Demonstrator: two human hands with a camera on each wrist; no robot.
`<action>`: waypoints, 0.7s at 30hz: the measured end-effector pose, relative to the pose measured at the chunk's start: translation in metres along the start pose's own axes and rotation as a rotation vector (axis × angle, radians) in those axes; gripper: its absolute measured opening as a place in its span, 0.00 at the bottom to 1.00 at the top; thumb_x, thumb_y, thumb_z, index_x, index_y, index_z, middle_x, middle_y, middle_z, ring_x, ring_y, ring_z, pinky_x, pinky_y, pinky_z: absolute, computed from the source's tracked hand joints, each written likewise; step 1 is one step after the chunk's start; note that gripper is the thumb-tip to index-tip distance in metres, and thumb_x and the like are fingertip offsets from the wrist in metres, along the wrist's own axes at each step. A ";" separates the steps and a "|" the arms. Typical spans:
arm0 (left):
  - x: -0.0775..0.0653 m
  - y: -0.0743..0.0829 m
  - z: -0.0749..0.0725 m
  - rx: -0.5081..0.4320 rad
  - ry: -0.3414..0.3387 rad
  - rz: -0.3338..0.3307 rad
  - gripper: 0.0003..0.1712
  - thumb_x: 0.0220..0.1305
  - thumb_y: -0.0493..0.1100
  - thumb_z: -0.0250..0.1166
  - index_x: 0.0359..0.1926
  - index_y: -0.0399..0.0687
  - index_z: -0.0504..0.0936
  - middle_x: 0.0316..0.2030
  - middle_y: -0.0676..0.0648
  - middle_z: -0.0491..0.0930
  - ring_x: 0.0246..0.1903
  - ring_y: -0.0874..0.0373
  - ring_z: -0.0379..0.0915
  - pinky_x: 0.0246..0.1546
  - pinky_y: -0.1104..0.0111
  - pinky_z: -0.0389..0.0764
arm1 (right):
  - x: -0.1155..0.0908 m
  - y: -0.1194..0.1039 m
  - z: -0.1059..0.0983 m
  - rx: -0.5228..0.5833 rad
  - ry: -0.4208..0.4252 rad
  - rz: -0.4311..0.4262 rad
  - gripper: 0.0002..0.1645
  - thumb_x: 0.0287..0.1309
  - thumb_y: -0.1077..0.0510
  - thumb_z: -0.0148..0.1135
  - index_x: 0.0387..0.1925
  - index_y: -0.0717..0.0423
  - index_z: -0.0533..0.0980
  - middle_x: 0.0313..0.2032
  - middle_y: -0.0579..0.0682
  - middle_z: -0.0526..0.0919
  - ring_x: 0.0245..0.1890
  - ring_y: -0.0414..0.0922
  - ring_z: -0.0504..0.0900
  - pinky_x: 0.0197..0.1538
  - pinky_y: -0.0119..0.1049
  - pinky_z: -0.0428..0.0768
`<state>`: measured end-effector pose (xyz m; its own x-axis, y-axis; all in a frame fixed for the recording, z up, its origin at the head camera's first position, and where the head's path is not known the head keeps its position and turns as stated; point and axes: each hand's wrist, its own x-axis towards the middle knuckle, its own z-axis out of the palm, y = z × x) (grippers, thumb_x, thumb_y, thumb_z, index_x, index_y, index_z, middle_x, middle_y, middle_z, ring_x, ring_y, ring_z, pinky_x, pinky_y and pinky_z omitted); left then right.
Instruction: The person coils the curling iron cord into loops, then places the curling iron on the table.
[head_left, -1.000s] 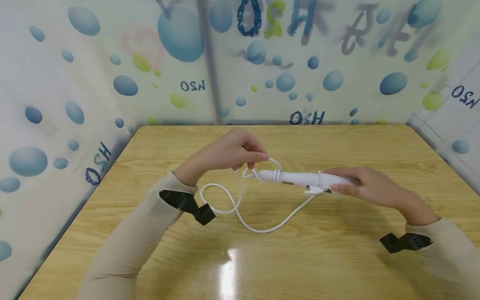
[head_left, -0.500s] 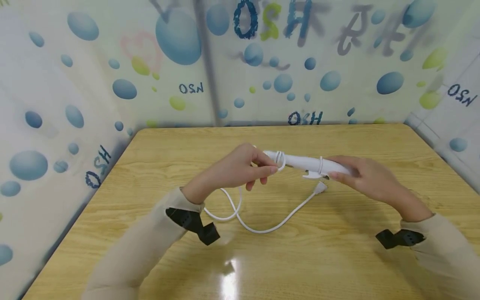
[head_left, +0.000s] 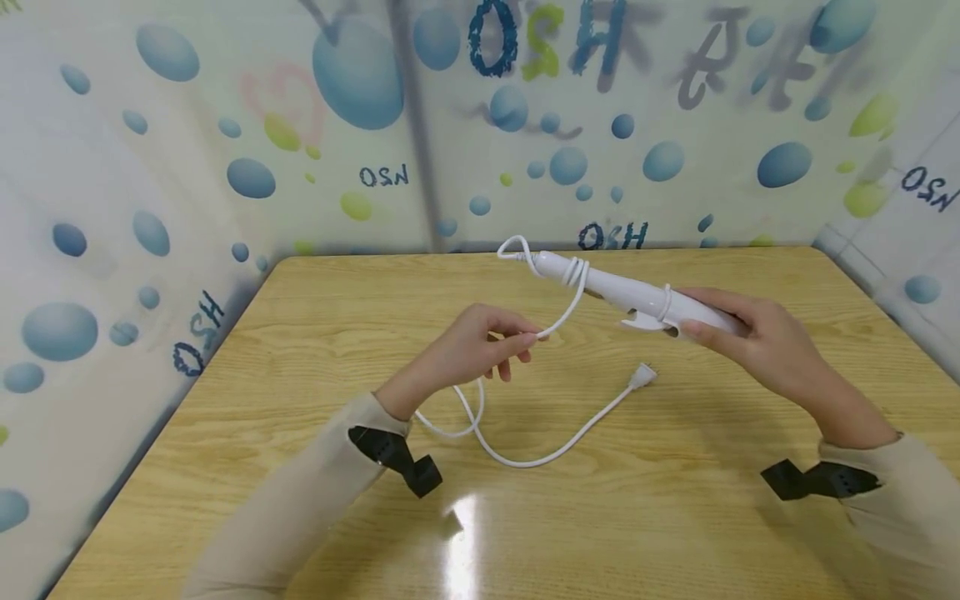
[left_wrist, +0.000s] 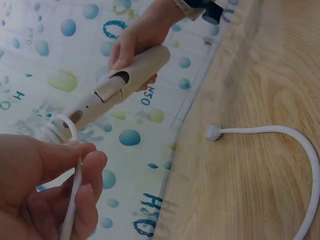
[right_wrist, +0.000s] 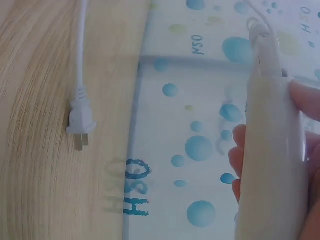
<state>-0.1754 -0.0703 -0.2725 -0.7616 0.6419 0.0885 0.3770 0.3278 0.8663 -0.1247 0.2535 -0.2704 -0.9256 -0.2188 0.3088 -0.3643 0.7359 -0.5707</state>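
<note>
My right hand (head_left: 776, 346) grips the wide end of a white wand-shaped corded appliance (head_left: 626, 292), which is raised over the table and tilted, its narrow end up and to the left. A small lever (head_left: 642, 322) sticks out from its underside. White power cord (head_left: 564, 318) loops around the narrow end in several turns. Left of the wand, my left hand (head_left: 480, 342) pinches this cord between thumb and fingertips; in the left wrist view the cord (left_wrist: 73, 200) runs down across the fingers. On the table lies the cord's two-prong plug (right_wrist: 80, 120).
A wooden table (head_left: 360, 300) spreads beneath both hands. Loose cord (head_left: 525, 464) curves across its middle, crossing itself near the left hand. Behind the table stands a patterned backdrop (head_left: 300, 200) with blue and green bubbles.
The appliance has risen, its narrow end tipping upward. My left hand has swung from above the narrow end to below it, bringing the cord along. The plug, earlier hidden, shows now.
</note>
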 end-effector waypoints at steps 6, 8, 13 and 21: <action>0.010 -0.017 -0.002 -0.043 0.014 0.000 0.12 0.66 0.39 0.56 0.45 0.38 0.81 0.26 0.44 0.80 0.17 0.48 0.75 0.14 0.70 0.69 | -0.004 0.000 -0.002 0.176 -0.017 -0.098 0.25 0.59 0.65 0.58 0.59 0.55 0.71 0.49 0.36 0.76 0.35 0.35 0.73 0.29 0.26 0.71; 0.013 -0.022 -0.003 -0.038 0.008 0.008 0.12 0.67 0.41 0.55 0.42 0.39 0.82 0.24 0.46 0.80 0.16 0.49 0.74 0.14 0.67 0.70 | -0.006 0.000 -0.003 0.222 -0.035 -0.134 0.25 0.59 0.68 0.56 0.59 0.55 0.71 0.49 0.31 0.74 0.36 0.35 0.74 0.30 0.25 0.73; 0.023 -0.034 -0.005 -0.012 -0.020 0.029 0.13 0.66 0.43 0.57 0.33 0.39 0.82 0.20 0.46 0.78 0.13 0.56 0.69 0.17 0.56 0.72 | -0.008 -0.001 -0.004 0.287 -0.098 -0.201 0.26 0.59 0.71 0.53 0.60 0.58 0.69 0.51 0.33 0.74 0.36 0.36 0.75 0.30 0.26 0.74; 0.030 -0.049 -0.020 -0.052 -0.172 0.245 0.09 0.63 0.28 0.54 0.40 0.26 0.77 0.33 0.37 0.79 0.31 0.53 0.73 0.36 0.57 0.75 | -0.012 -0.006 -0.004 0.297 -0.225 -0.311 0.28 0.57 0.75 0.53 0.60 0.63 0.68 0.51 0.38 0.75 0.35 0.38 0.76 0.33 0.28 0.75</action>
<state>-0.2271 -0.0809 -0.3020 -0.5493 0.8068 0.2173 0.5074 0.1154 0.8539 -0.1115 0.2546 -0.2674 -0.7555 -0.5569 0.3452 -0.6102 0.4063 -0.6801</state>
